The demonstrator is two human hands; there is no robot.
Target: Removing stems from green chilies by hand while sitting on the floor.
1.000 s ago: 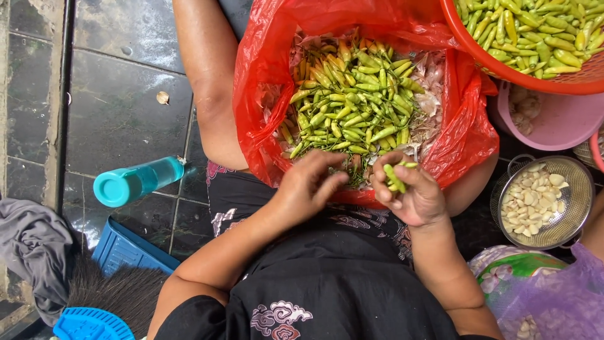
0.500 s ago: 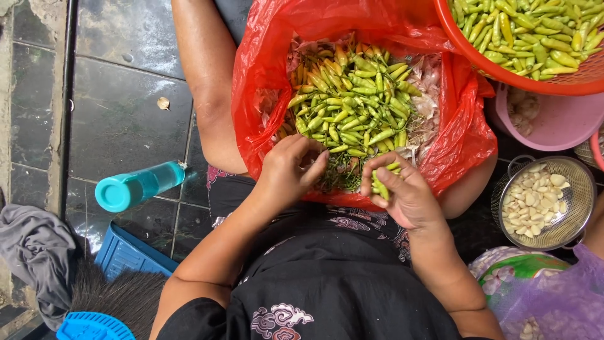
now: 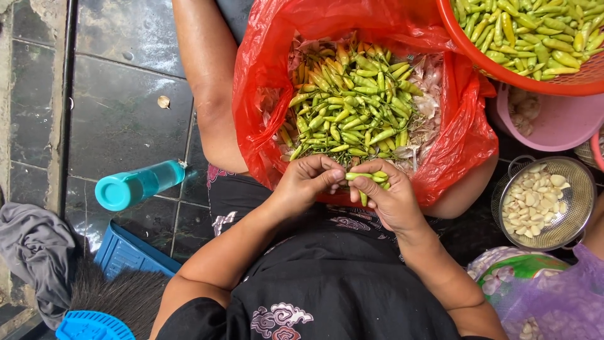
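Dark tiled floor (image 3: pixel 119 119), wet in patches; a person sits on it, seen from above, black patterned shirt (image 3: pixel 327 289) filling the lower middle of the view.

Red plastic bag (image 3: pixel 465 126) lies open between the person's knees, its mouth spread wide. Inside it, a heap of small green chillies (image 3: pixel 352 107), a few yellowish or orange, mixed with pale papery skins.

Red basket (image 3: pixel 503 69) at top right, also full of green chillies, resting over a pink bowl (image 3: pixel 560 123). Below that, a metal strainer (image 3: pixel 582 208) with peeled garlic cloves. Purple plastic bag (image 3: pixel 553 302) at bottom right corner.

Left side: grey cloth (image 3: pixel 31 252) on the floor, blue crate (image 3: pixel 126 252) beside it, dark broom bristles (image 3: pixel 119 293) over a blue dustpan (image 3: pixel 91 327). Teal bottle (image 3: pixel 135 186) lies on its side on the tiles, near the person's knee.

Right hand (image 3: pixel 393 201) is cupped around a small bunch of chillies (image 3: pixel 371 179) at the bag's near edge, fingers curled shut on them. Left hand (image 3: pixel 308 182) is just beside it, thumb and fingertips pinched on the end of one chilli in that bunch. The two hands touch over the bag's front rim.
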